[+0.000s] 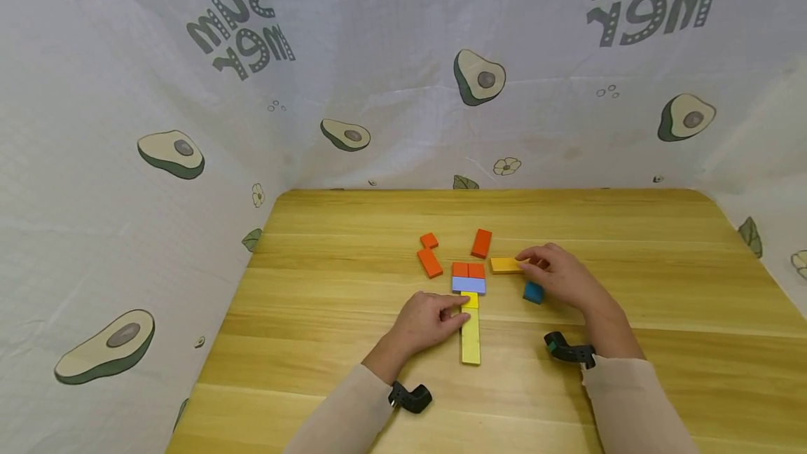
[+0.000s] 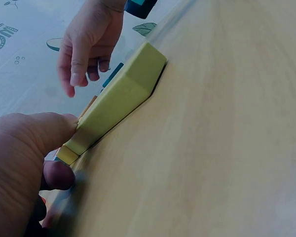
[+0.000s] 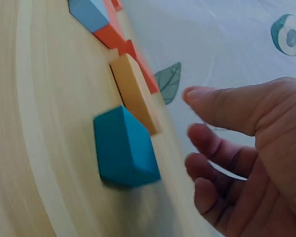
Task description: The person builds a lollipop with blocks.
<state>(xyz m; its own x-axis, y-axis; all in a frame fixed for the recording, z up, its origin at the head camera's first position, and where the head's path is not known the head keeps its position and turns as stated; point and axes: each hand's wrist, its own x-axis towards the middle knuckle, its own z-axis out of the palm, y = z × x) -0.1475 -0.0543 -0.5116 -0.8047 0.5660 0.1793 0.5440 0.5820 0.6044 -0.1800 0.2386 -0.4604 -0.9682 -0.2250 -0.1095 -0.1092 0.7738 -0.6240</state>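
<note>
My left hand [image 1: 424,322] rests at a row of blocks, index fingertip on a small yellow block [image 1: 473,302] and thumb at the side of a long pale-yellow block [image 1: 471,345]. A lavender block [image 1: 468,286] lies across the row's far end, with two small orange-red blocks [image 1: 460,270] beyond it. My right hand [image 1: 557,275] hovers with fingers loosely bent and nothing between them. In the head view it overlaps the right end of a yellow-orange block [image 1: 504,265]. A blue block [image 3: 126,150] stands beside that block, apart from the fingers in the right wrist view.
Loose orange-red blocks lie beyond the row: a small one [image 1: 429,240], a longer one [image 1: 430,263] and another [image 1: 482,243]. The wooden table [image 1: 302,342] ends at an avocado-print sheet [image 1: 391,90] at the back and sides. Each wrist carries a black camera.
</note>
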